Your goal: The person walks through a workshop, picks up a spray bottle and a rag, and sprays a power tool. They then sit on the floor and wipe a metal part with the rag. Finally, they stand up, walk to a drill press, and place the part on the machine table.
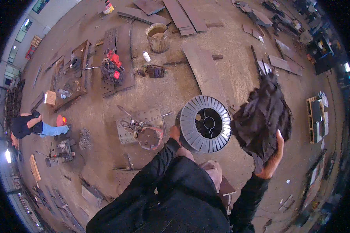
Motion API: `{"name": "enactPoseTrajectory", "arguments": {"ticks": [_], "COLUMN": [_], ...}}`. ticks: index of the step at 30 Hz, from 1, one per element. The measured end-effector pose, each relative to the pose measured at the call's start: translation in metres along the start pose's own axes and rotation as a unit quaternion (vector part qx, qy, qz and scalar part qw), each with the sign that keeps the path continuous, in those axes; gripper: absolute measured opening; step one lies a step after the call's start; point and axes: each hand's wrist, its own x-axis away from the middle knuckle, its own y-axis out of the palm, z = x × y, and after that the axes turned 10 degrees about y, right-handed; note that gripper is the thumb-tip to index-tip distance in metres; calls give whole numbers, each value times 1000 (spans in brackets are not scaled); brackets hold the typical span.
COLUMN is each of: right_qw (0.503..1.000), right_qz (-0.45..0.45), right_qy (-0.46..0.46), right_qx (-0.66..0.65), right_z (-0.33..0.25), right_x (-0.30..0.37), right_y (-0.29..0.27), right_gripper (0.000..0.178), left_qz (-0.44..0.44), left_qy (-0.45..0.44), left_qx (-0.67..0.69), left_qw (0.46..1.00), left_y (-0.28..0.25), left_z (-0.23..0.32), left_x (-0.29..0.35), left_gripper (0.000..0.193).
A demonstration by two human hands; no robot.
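Note:
My left hand is closed on the left side of a grey round spool with radial slots around its face and a ring at its hub. Some of that hand's fingers are hidden behind the spool's edge. To the right, my right hand grips the lower right of a crumpled dark cloth, which hangs in folds and covers most of the fingers. The cloth's left edge comes up close to the spool's right rim; whether they touch I cannot tell.
Left of the spool, a red-and-grey machine stands by a perforated steel plate. Farther off are a rusty drum, a white bottle, a red tool and steel plates. Another person is at far left.

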Motion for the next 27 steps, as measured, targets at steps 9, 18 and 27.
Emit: {"name": "enactPoseTrajectory", "arguments": {"ticks": [9, 18, 27], "right_qw": [795, 778, 538], "right_qz": [43, -66, -354], "right_qy": [-69, -52, -215], "right_qx": [601, 623, 734], "right_z": [-21, -116, -100], "right_x": [-72, -118, -123], "right_y": [-43, -80, -67], "right_gripper": [56, 29, 31], "left_qz": [157, 236, 297], "left_qy": [-285, -270, -278], "left_qx": [472, 209, 242], "left_qw": [819, 910, 881], "left_y": [7, 67, 85], "left_z": [83, 146, 202], "left_x": [30, 13, -1], "left_gripper": [36, 42, 43]}}
